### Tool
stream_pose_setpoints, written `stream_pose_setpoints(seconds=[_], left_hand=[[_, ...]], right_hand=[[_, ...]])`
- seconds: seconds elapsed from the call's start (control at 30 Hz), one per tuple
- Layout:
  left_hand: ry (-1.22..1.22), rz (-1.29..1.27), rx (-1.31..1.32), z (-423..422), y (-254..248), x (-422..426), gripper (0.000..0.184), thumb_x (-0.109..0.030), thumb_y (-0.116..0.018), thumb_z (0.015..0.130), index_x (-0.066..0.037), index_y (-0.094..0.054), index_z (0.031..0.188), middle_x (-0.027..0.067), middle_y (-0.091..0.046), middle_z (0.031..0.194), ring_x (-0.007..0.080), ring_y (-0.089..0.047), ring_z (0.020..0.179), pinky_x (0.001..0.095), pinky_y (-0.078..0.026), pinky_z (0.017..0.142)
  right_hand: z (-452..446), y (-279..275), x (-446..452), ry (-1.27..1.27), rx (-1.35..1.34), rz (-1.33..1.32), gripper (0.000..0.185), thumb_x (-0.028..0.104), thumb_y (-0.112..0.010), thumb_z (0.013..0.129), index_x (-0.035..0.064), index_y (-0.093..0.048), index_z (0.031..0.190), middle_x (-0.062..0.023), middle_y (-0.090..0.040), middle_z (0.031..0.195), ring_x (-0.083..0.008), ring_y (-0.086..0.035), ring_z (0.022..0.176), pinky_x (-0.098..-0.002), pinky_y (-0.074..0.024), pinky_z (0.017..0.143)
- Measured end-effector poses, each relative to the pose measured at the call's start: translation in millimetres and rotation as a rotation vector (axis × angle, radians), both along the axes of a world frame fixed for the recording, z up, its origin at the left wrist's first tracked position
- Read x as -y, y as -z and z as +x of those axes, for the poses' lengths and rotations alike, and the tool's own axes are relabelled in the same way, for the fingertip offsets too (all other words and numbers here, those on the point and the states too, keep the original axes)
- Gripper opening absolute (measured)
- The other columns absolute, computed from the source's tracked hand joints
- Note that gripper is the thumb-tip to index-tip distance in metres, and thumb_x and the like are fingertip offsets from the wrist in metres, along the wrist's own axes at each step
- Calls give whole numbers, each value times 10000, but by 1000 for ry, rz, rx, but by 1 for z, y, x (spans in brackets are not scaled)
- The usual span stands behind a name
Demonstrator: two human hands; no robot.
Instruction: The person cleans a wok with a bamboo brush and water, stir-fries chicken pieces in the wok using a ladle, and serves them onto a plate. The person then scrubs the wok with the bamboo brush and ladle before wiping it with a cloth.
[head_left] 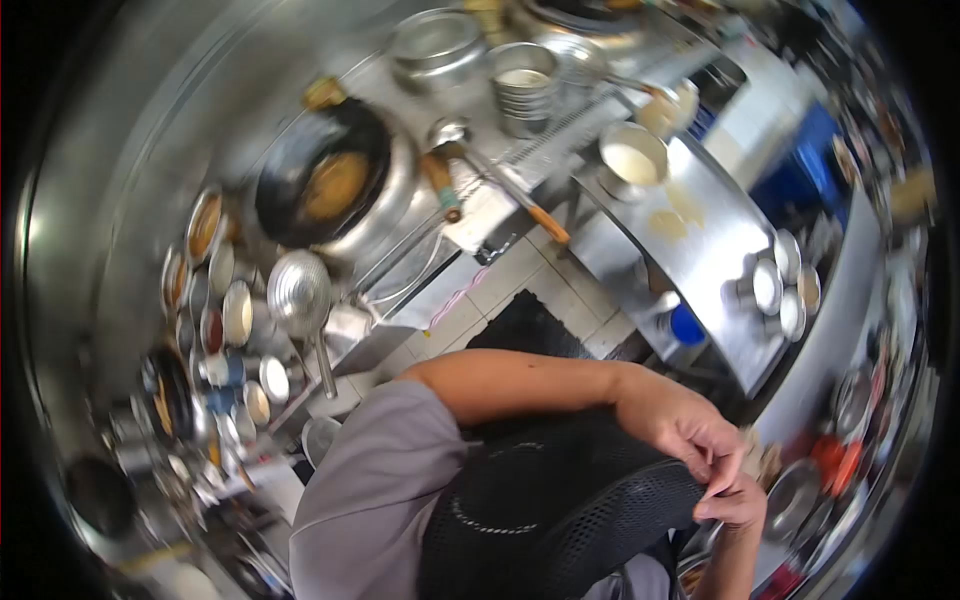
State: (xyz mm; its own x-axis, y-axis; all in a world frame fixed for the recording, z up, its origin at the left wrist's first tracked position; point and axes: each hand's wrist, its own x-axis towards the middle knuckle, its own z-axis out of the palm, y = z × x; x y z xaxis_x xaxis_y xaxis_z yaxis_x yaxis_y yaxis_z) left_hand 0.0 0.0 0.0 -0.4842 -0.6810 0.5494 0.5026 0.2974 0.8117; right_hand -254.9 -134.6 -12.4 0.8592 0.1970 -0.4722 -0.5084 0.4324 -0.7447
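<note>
My left arm, in a grey sleeve, reaches across to the right over a black mesh cap. At the cap's right edge my left hand is closed, with thumb and finger pinched and pointing down. My right hand comes up from below, its fingers bent in a pinch. The fingertips of both hands meet beside the cap's edge. Whatever lies between them, if anything, is too small to make out. I cannot tell if they grip the cap's edge.
On the left, a black wok with brown liquid sits on a stove. A perforated ladle lies near several seasoning bowls. A pot and several small white cups stand on the steel table to the right.
</note>
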Motion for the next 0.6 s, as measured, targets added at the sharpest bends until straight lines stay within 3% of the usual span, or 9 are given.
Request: stream_pose_setpoints(seconds=[0.07, 0.1, 0.2, 0.27, 0.3, 0.33, 0.43, 0.5, 0.6], left_hand=[[-274, -187, 187, 17, 13, 5, 82, -138, -575, 977, -70, -620, 990, 73, -613, 975, 237, -546, 909, 377, -401, 845], [-364, -216, 111, 36, 6, -46, 105, -147, -574, 983, -52, -617, 989, 73, -615, 984, 236, -560, 934, 372, -421, 844], [-431, -21, 93, 92, 35, -94, 128, -151, -568, 991, -37, -619, 1017, 78, -622, 1003, 229, -574, 999, 369, -441, 873], [-622, 83, 171, 131, 48, -126, 152, -143, -558, 1002, -28, -615, 1083, 82, -626, 1063, 206, -578, 1065, 353, -458, 916], [-773, 153, 70, 147, 65, -144, 163, -135, -551, 1007, -26, -608, 1114, 80, -623, 1096, 195, -574, 1082, 344, -454, 940], [-911, 224, -48, 161, 84, -162, 178, -126, -543, 1011, -25, -601, 1146, 78, -619, 1130, 184, -571, 1099, 336, -451, 965], [-1619, 460, -104, 210, 130, -237, 154, -110, -527, 1019, -36, -600, 1131, 52, -625, 1138, 153, -583, 1100, 315, -454, 986], [-1974, 584, -93, 234, 150, -296, 140, -136, -552, 1011, -45, -611, 1100, 59, -633, 1101, 134, -593, 1013, 297, -464, 929], [-2301, 716, -17, 248, 154, -376, 130, -132, -583, 996, -41, -598, 1087, 28, -615, 1002, 106, -575, 937, 264, -479, 836]], right_hand=[[35, 30, 46, -245, 1, -31, 198, 3, -769, 821, -27, -704, 1005, -66, -702, 942, -151, -663, 831, -277, -523, 759], [70, -13, 17, -402, -186, -57, 231, 27, -788, 815, -18, -706, 1026, -59, -700, 933, -141, -659, 862, -270, -518, 778], [223, 31, 18, -640, 343, -345, 287, 179, -763, 869, -11, -697, 1073, -76, -676, 1042, -159, -627, 944, -295, -506, 809], [313, 68, 1, -255, 86, -367, 337, 302, -687, 927, 2, -659, 1076, -39, -641, 976, -166, -599, 879, -290, -493, 807], [363, 105, 2, -203, 67, -612, 355, 273, -722, 898, 10, -629, 1117, -50, -625, 1058, -164, -589, 925, -295, -495, 814], [396, 145, -11, -76, 318, -849, 465, 241, -758, 861, 22, -582, 1232, -105, -591, 1177, -198, -585, 999, -326, -509, 844], [485, 252, -34, -290, 548, -1462, 813, 167, -786, 744, 57, -391, 1447, -271, -410, 1346, -402, -511, 1193, -435, -495, 952], [516, 256, -79, -377, 384, -1476, 812, 96, -689, 786, 62, -289, 1491, -315, -382, 1339, -495, -545, 1105, -462, -507, 926], [529, 270, -101, -403, 423, -1567, 731, 100, -647, 818, 34, -318, 1467, -342, -476, 1279, -505, -599, 997, -493, -509, 893]])
